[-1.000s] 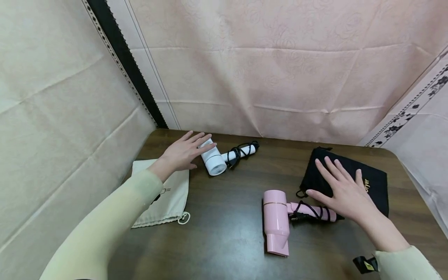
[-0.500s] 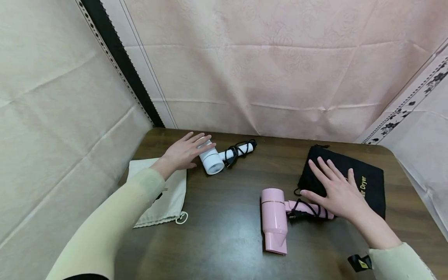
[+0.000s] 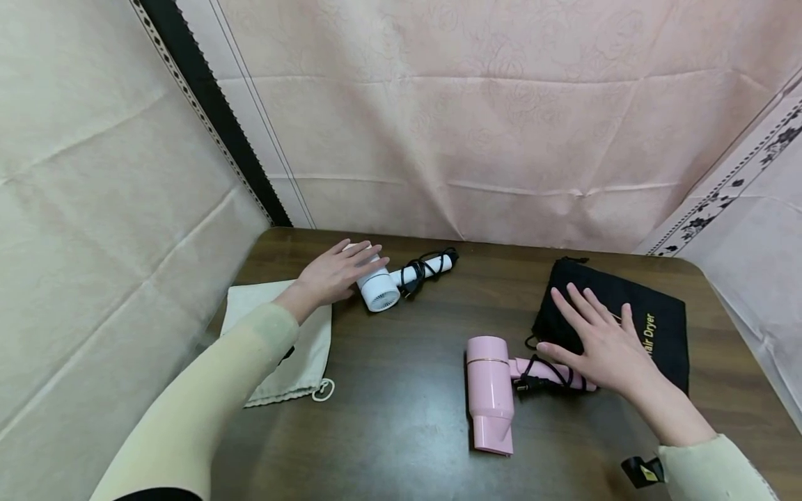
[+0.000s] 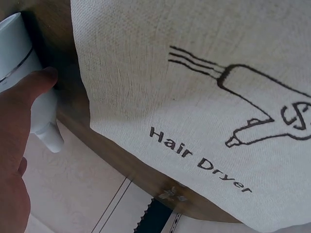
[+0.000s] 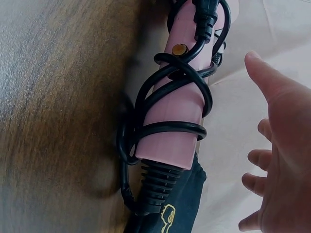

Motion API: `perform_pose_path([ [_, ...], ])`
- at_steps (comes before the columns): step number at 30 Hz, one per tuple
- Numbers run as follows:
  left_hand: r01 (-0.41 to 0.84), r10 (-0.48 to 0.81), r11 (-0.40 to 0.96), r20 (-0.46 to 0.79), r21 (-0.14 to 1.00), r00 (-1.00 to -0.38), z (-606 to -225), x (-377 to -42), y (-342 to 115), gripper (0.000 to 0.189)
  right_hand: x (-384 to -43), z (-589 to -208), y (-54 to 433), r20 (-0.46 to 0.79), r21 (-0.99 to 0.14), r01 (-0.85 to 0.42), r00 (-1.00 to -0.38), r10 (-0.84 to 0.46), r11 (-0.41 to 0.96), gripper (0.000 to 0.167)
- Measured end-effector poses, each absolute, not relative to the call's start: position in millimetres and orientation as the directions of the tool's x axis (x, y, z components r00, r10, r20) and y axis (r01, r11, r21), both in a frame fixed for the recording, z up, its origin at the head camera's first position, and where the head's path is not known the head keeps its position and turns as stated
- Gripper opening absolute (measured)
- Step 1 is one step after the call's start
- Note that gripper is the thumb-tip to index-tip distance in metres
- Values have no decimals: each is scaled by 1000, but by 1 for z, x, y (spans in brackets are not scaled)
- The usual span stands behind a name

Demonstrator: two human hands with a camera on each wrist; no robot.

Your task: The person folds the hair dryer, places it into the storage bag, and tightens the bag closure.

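In the head view, my left hand [image 3: 332, 273] reaches over the barrel of a white hair dryer [image 3: 379, 291], its fingers extended across the end farther from the grille. The left wrist view shows the thumb [image 4: 41, 81] alongside the white barrel. Black cord is wound round the white handle. My right hand [image 3: 610, 348] spreads its fingers above a black drawstring bag [image 3: 667, 316] with gold lettering and holds nothing. Just left of that hand lies a pink hair dryer [image 3: 491, 390], nozzle toward me. Its handle [image 5: 175, 107] is wrapped in black cord.
A cream drawstring bag [image 3: 307, 355] printed "Hair Dryer" lies under my left forearm. All of this rests on a dark wooden table [image 3: 388, 424]. Pale cloth [image 3: 501, 139] hangs behind the table and at both sides.
My left hand has turned slightly, with its thumb dropping closer to the white hair dryer. My right hand stays spread over the black bag. The head view has shifted a little.
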State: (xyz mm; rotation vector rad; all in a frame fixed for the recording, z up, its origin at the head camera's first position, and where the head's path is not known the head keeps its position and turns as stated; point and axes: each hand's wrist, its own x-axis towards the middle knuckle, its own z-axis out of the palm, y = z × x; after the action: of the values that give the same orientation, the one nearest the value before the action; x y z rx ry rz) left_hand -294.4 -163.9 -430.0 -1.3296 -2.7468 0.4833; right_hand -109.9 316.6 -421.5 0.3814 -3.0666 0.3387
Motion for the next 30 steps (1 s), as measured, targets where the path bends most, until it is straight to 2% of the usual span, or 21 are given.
perform_pose_path([
  [17, 772, 812, 553, -6, -312, -584, -437, -293, -161, 80, -110, -424, 318, 44, -207, -236, -972, -232, 949, 101],
  [30, 839, 880, 471, 84, -272, -467, -443, -276, -161, 84, -109, -424, 317, 49, -207, -240, -971, -235, 949, 101],
])
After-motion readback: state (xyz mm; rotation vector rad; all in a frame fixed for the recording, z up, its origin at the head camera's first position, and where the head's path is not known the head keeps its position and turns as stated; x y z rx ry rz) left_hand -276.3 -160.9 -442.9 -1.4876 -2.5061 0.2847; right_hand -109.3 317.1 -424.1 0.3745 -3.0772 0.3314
